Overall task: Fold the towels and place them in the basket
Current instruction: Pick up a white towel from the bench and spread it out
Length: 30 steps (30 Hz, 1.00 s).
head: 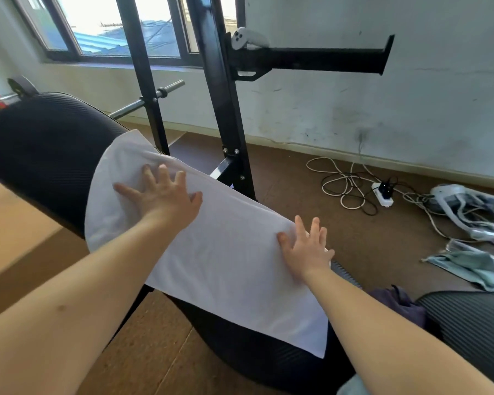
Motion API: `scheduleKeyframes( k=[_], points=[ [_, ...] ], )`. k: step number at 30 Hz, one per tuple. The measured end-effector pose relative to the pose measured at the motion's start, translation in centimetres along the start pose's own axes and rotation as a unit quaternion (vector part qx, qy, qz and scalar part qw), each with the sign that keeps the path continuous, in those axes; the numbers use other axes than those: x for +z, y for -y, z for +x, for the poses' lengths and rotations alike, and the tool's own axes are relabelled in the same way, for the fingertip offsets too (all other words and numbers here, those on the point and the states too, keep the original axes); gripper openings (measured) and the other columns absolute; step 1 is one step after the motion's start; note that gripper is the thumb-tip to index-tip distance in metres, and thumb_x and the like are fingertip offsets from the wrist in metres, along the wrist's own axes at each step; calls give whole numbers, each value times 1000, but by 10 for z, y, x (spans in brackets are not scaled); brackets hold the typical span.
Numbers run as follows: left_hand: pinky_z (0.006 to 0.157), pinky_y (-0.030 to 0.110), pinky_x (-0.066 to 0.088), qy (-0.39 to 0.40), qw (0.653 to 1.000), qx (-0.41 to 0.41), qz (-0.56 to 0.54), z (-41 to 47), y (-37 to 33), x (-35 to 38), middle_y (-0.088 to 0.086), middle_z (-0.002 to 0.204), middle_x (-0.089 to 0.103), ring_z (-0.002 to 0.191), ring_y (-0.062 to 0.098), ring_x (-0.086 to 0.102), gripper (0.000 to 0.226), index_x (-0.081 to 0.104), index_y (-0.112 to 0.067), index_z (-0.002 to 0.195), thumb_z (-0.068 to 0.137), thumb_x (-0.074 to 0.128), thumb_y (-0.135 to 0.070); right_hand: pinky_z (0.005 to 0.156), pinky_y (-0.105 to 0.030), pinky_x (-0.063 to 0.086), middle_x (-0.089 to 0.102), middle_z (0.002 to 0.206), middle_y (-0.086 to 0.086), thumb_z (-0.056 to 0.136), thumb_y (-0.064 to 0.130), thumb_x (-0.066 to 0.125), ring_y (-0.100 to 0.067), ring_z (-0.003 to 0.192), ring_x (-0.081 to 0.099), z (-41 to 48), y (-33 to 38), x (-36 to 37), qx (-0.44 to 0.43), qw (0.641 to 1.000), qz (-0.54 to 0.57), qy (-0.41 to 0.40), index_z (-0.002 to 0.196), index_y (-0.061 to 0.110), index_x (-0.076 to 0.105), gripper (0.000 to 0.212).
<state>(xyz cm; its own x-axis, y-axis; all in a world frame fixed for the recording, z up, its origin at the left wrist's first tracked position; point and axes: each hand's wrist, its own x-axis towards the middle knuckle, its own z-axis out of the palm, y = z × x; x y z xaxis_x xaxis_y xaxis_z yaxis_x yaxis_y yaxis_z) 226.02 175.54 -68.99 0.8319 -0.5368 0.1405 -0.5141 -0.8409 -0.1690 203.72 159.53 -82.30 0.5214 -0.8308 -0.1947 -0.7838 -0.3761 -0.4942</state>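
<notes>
Hands (166, 195) flat on white towel (211, 252), bench (46, 155)

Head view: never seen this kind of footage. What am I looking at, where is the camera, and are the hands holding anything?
There is no machine here. A person wears one wide-angle camera on the head, which looks forward and down, so the two bare arms come in from the bottom of the picture.

A white towel lies spread over a black padded bench. The left hand and the right hand both rest flat on it with fingers spread. They are pressing or smoothing the towel, not gripping it.

Behind the bench stands a black metal rack with a white controller resting on one arm of it. On the brown floor at right lie a power strip with cables, a white headset and some greenish cloth. No basket shows in this view.
</notes>
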Motion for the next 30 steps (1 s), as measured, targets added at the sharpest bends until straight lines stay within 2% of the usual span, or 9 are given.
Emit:
scheduleKeyframes(
  k=[3, 7, 9, 12, 14, 16, 19, 23, 30],
  points=[
    [100, 88, -1, 14, 1000, 6, 16, 0, 3, 5, 3, 170, -6, 153, 37, -15, 76, 12, -35, 159, 93, 13, -72, 121, -63, -4, -12, 172, -1, 96, 76, 14, -27, 157, -14, -12, -3, 13, 8, 1000, 7, 17, 162, 41, -3, 76],
    [99, 88, -4, 14, 999, 42, 31, 1, 15, 6, 2, 170, -10, 154, 36, -16, 82, 9, -37, 160, 89, 8, -79, 123, -58, -8, -13, 172, 3, 94, 78, 9, -24, 157, -16, -22, -6, 17, 26, 1000, 14, 8, 162, 42, -6, 78],
    [101, 86, -6, 7, 997, 69, 18, 1, 24, 5, 1, 171, -5, 155, 32, -13, 79, 15, -38, 158, 90, 12, -78, 123, -59, -9, -14, 171, 2, 94, 79, 8, -24, 157, -17, -25, -4, 16, 31, 999, 12, 15, 161, 42, -7, 78],
    [109, 78, -3, -47, 992, 102, -63, -5, 36, 1, 2, 168, 19, 156, 24, 8, 64, 34, -38, 152, 96, 30, -68, 123, -61, -7, -16, 171, 1, 95, 78, 9, -27, 157, -18, -31, -3, 12, 43, 999, 7, 32, 161, 41, -8, 78],
    [115, 71, 3, -82, 986, 102, -103, -12, 42, -3, 3, 163, 31, 153, 24, 19, 56, 43, -35, 148, 97, 42, -58, 122, -63, -5, -15, 171, -3, 95, 77, 9, -31, 156, -18, -34, 2, 8, 61, 997, -1, 37, 162, 40, -7, 78],
    [117, 70, 3, -81, 986, 91, -112, -21, 49, -8, 6, 161, 33, 152, 27, 20, 54, 44, -32, 148, 97, 47, -51, 122, -64, -5, -14, 171, -7, 97, 75, 11, -33, 156, -18, -37, 14, 3, 56, 998, -14, 26, 163, 36, -5, 78],
    [116, 71, 5, -58, 993, 80, -66, -35, 63, -17, 6, 162, 31, 152, 29, 21, 58, 38, -33, 151, 96, 48, -50, 122, -61, -6, -12, 171, -8, 102, 67, 19, -31, 156, -18, -41, 48, -1, -23, 1000, -13, 5, 164, 32, 1, 73],
    [117, 71, 5, -31, 994, 108, 0, -47, 87, -31, 3, 155, 40, 145, 28, 34, 57, 38, -33, 149, 94, 52, -39, 123, -58, -5, -7, 172, -5, 105, 61, 23, -27, 157, -16, -52, 114, -3, -143, 989, -19, 6, 163, 31, 9, 67],
    [122, 63, 7, -23, 991, 128, -26, -42, 129, -44, 1, 150, 43, 143, 28, 35, 59, 41, -33, 147, 90, 54, -24, 124, -58, 4, 11, 171, -1, 104, 56, 34, -30, 158, 1, -66, 202, -5, -320, 944, -70, 36, 160, 32, 24, 61]
  ],
)
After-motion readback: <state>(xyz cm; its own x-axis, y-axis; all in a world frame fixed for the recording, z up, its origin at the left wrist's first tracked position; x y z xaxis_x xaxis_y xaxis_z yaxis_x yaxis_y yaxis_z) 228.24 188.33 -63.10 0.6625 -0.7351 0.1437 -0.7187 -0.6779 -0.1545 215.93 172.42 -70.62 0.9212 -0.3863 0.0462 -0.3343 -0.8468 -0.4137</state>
